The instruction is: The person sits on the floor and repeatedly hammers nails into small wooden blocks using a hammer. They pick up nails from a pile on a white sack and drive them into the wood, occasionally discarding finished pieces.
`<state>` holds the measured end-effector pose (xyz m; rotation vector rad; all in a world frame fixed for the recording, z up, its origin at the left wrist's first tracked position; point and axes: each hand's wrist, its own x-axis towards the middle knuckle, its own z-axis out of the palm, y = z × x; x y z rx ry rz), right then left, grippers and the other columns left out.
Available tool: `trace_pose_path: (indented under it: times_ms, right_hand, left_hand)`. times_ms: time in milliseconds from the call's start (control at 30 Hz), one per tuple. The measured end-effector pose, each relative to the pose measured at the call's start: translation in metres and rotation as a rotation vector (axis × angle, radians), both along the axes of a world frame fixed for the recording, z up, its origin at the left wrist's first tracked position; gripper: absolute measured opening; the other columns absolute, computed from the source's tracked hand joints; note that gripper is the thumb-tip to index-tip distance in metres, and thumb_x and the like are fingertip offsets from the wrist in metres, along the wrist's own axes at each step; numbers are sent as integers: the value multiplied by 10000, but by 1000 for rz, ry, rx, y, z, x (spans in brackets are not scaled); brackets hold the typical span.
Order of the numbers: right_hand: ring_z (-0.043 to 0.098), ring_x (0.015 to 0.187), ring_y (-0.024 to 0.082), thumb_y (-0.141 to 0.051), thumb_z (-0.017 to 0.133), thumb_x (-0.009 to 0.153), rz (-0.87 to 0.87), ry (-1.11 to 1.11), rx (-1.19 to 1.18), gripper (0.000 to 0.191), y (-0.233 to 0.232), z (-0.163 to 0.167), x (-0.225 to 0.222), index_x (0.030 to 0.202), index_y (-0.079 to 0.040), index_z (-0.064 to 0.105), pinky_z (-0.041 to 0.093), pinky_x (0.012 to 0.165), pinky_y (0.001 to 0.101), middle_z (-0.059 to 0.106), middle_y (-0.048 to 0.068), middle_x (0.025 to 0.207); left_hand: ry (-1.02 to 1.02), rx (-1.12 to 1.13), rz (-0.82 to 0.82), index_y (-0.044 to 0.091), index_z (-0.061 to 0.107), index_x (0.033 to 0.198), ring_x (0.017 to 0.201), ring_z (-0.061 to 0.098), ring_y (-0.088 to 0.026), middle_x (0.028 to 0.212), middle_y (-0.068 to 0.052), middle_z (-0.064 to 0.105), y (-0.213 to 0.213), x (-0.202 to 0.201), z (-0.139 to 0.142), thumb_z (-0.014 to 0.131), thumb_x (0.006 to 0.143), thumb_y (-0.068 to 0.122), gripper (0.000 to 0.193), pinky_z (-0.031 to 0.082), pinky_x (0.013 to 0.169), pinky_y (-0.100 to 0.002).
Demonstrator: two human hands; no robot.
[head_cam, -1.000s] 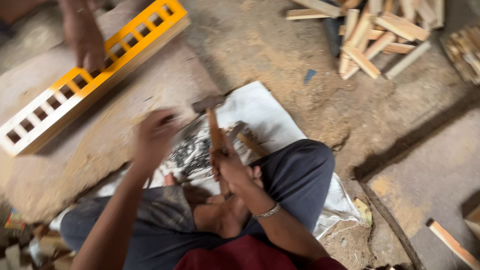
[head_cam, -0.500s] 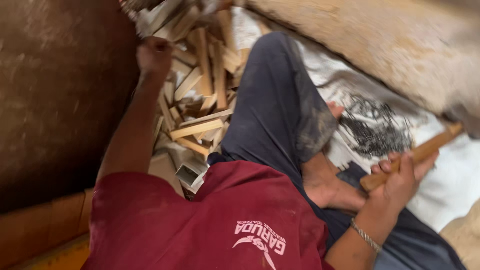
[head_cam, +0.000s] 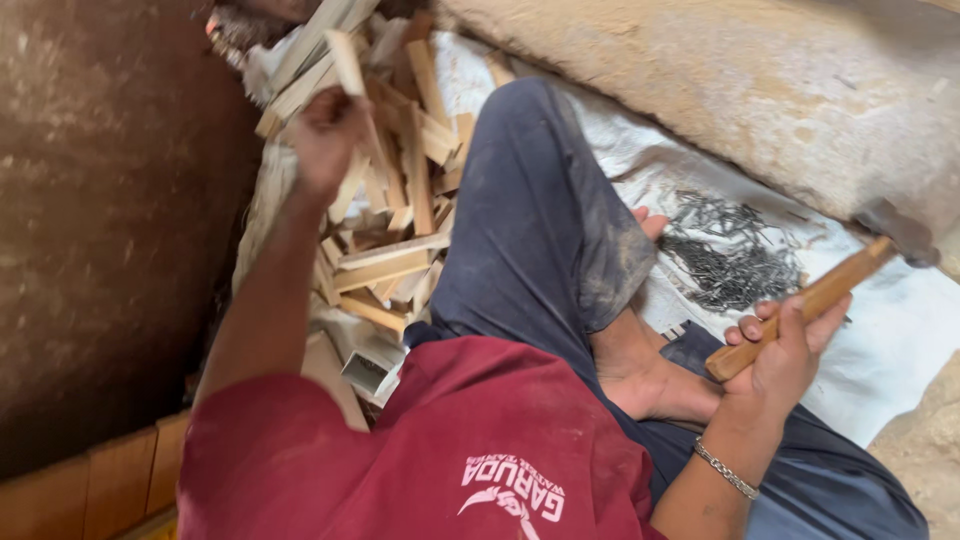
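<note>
Clutching a wooden strip (head_cam: 347,62) in left hand (head_cam: 325,135), right hand (head_cam: 785,355) grips hammer (head_cam: 815,295).

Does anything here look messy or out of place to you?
Mostly the loose nails: they lie scattered in a heap on the white sheet, beside a bare foot. The wood strips are a jumbled pile. The left hand lifts one strip; the right hand grips a hammer.

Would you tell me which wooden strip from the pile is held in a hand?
The pale strip gripped by the left hand, raised above the pile; the others lie loose.
</note>
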<state>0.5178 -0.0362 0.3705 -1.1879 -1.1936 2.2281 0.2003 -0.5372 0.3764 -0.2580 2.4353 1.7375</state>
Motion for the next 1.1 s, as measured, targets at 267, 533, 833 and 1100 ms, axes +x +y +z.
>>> trace_pose_path:
  times_ms: [267,533,833,1100]
  right_hand:
    - [485,620,104,-126,547,1129,-5,-39,23,681,4,9,-8,1703,-286,218,448,531,264,526,41,908]
    - [480,539,76,-90,577,1001,-78,-71,-26,848,8,22,0,1669,-316,106,487,449,254,533,27,794]
    - [504,554,89,-125,544,1012,-132,-16,-135,809,18,36,5,1667,-301,102,486,454,252,537,34,791]
    - [496,540,90,-120,559,1010,-129,-19,-143,824,19,38,-1,1668,-293,95,475,441,254,536,40,785]
  left_hand:
    - [-112,682,-276,-1,629,1288,913,747,-230,1072,-124,745,132,0,99,543,1060,133,278,639,893,-403]
    - [214,4,-992,28,685,1252,926,704,-231,1067,-112,714,379,35,47,586,1024,89,256,589,840,-383]
    - [473,-783,-1296,145,708,1273,937,564,-252,1074,-106,668,528,44,-44,559,910,17,412,501,843,-395]
    - [578,-565,-1125,2,682,1117,893,612,-263,1064,-169,644,501,70,-56,602,926,69,217,539,774,-417]
